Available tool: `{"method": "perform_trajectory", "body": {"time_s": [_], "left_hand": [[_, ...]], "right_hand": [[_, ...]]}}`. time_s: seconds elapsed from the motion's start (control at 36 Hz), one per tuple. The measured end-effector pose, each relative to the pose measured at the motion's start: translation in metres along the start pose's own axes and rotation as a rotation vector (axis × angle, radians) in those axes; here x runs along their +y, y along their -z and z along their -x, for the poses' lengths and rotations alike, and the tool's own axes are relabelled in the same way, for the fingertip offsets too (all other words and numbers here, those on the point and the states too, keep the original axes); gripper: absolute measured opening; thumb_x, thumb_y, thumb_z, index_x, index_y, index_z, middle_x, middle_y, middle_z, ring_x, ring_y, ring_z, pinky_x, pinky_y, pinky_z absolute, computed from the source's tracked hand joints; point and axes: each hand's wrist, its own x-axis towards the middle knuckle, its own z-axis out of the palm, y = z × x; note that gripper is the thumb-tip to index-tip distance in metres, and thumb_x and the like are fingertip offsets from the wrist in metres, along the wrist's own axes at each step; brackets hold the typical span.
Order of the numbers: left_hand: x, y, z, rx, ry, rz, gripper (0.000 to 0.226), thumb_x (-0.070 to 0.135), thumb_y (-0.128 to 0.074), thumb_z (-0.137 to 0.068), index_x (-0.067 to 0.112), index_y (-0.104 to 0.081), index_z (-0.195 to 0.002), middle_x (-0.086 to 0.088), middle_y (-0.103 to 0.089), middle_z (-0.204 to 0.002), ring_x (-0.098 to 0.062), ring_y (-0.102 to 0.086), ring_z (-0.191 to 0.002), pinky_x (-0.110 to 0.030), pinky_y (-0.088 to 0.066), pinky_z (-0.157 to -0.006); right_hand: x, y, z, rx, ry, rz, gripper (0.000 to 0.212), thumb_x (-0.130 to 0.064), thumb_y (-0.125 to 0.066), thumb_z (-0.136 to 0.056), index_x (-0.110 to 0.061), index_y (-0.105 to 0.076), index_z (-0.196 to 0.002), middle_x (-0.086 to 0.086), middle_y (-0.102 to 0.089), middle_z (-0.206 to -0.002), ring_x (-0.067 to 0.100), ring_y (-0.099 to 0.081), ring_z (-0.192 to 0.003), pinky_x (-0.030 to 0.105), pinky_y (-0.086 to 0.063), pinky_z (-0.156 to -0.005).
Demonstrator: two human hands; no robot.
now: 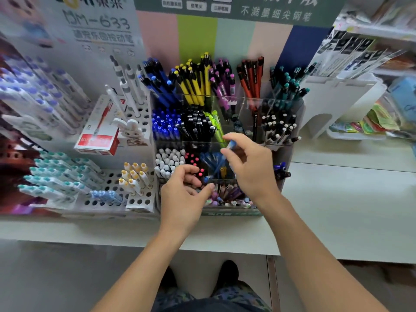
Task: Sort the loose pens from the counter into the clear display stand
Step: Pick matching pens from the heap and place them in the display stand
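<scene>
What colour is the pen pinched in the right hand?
Blue: the pen in the right hand, head view.

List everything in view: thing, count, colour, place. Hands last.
display stand: one, clear, centre of counter
pens in stand: many; blue, yellow, pink, red, teal at back, black and white nearer
box: one, red and white, left of stand
pen racks: white, holed, left
counter: white
shoes: two, black, on floor
blue pen: one, pinched by right hand
left hand: one, curled, over stand's front
right hand: one, over stand
</scene>
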Motion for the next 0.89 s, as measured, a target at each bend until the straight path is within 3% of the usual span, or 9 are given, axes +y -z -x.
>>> {"method": "perform_trajectory", "body": {"time_s": [0.11,0.25,0.33,0.44,0.56,0.61,0.67,0.78,0.89], "left_hand": [[0.002,0.003,-0.009,-0.063,-0.082,-0.186,0.043,0.015,-0.084,-0.081,0.028,-0.062,-0.115,0.007,-0.062,-0.081,-0.004,-0.054,-0.053,-0.018,-0.049,-0.055],[-0.002,0.002,-0.022,-0.153,-0.193,-0.483,0.040,0.018,-0.083,-0.082,0.024,-0.065,-0.117,0.009,-0.064,-0.085,-0.014,-0.061,-0.076,-0.039,-0.055,-0.074],[-0.004,-0.006,-0.026,-0.133,-0.251,-0.494,0.031,0.013,-0.078,-0.086,0.020,-0.068,-0.114,0.001,-0.070,-0.089,-0.018,-0.062,-0.077,-0.039,-0.054,-0.076],[-0.003,-0.011,-0.028,-0.043,-0.267,-0.400,0.022,0.012,-0.069,-0.093,0.018,-0.070,-0.115,0.005,-0.072,-0.091,-0.012,-0.064,-0.076,-0.030,-0.055,-0.074],[-0.001,-0.013,-0.029,0.003,-0.222,-0.286,0.019,0.010,-0.068,-0.095,0.019,-0.068,-0.111,0.010,-0.067,-0.085,-0.006,-0.066,-0.071,-0.029,-0.057,-0.067],[0.000,-0.015,-0.030,0.001,-0.214,-0.264,0.020,0.008,-0.067,-0.095,0.021,-0.068,-0.111,0.009,-0.069,-0.089,-0.004,-0.066,-0.072,-0.027,-0.058,-0.066],[0.002,-0.017,-0.031,-0.044,-0.249,-0.311,0.028,0.008,-0.066,-0.095,0.023,-0.065,-0.119,0.008,-0.070,-0.093,-0.006,-0.065,-0.072,-0.026,-0.055,-0.067],[0.004,-0.020,-0.033,-0.092,-0.370,-0.511,0.033,0.011,-0.064,-0.096,0.020,-0.064,-0.128,0.000,-0.071,-0.096,-0.020,-0.063,-0.081,-0.040,-0.054,-0.073],[0.005,-0.023,-0.035,-0.075,-0.376,-0.569,0.023,0.014,-0.060,-0.100,0.017,-0.068,-0.121,-0.005,-0.072,-0.096,-0.024,-0.064,-0.084,-0.046,-0.055,-0.072]], "right_hand": [[-0.005,-0.008,-0.006,-0.082,0.100,0.101,0.044,-0.016,-0.064,-0.099,-0.016,-0.058,-0.143,-0.001,-0.067,-0.096,0.012,-0.061,-0.086,0.031,-0.053,-0.084],[-0.003,-0.006,-0.013,-0.166,0.049,0.155,0.038,-0.020,-0.061,-0.101,-0.012,-0.062,-0.138,0.010,-0.071,-0.119,0.024,-0.065,-0.112,0.038,-0.051,-0.100],[0.011,-0.012,-0.004,-0.288,0.072,0.402,0.034,-0.025,-0.057,-0.103,-0.014,-0.066,-0.134,0.010,-0.067,-0.106,0.032,-0.060,-0.103,0.046,-0.051,-0.088],[0.018,-0.020,0.011,-0.327,0.096,0.536,0.044,-0.023,-0.056,-0.102,-0.020,-0.054,-0.146,0.010,-0.054,-0.105,0.032,-0.055,-0.097,0.043,-0.052,-0.071],[0.023,-0.019,0.017,-0.357,0.003,0.422,0.064,-0.010,-0.065,-0.095,-0.024,-0.043,-0.153,0.008,-0.061,-0.123,0.028,-0.058,-0.115,0.040,-0.051,-0.092],[0.024,-0.016,0.020,-0.273,-0.059,0.297,0.064,-0.001,-0.069,-0.090,-0.022,-0.050,-0.148,0.006,-0.067,-0.127,0.024,-0.062,-0.115,0.035,-0.050,-0.100],[0.025,-0.014,0.023,-0.160,-0.072,0.203,0.054,-0.004,-0.073,-0.089,-0.020,-0.061,-0.138,0.002,-0.073,-0.116,0.018,-0.068,-0.104,0.036,-0.054,-0.097],[0.023,0.005,0.027,0.053,-0.027,0.069,0.034,-0.011,-0.078,-0.088,-0.017,-0.074,-0.121,-0.004,-0.076,-0.107,0.008,-0.070,-0.100,0.036,-0.058,-0.090],[0.004,0.048,0.025,0.452,0.093,-0.013,0.027,-0.007,-0.077,-0.089,-0.013,-0.074,-0.115,0.000,-0.075,-0.104,0.008,-0.072,-0.093,0.023,-0.058,-0.084]]}}
